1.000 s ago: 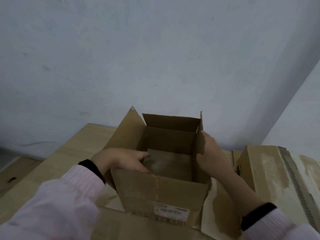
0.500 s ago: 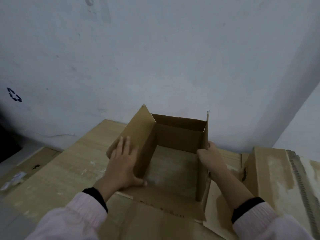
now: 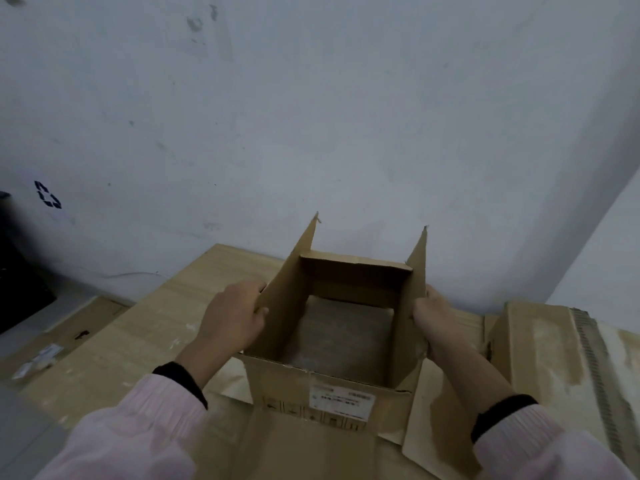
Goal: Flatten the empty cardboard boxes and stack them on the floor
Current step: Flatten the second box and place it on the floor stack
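Open brown cardboard box (image 3: 341,344), frame centre: not yet flattened. Left hand (image 3: 232,318) and right hand (image 3: 433,318) gripping side flaps, fingers apparently curled. Stacking pending.

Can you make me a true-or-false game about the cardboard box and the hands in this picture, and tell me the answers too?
1. The left hand and the right hand each grip a side flap of the open box. True.
2. The open box is full of toys. False: nothing shows inside it.
3. A white label sits on the open box's near wall. True.
4. The open box is squashed flat. False: its walls stand up.
5. A second cardboard box lies to its right. True.
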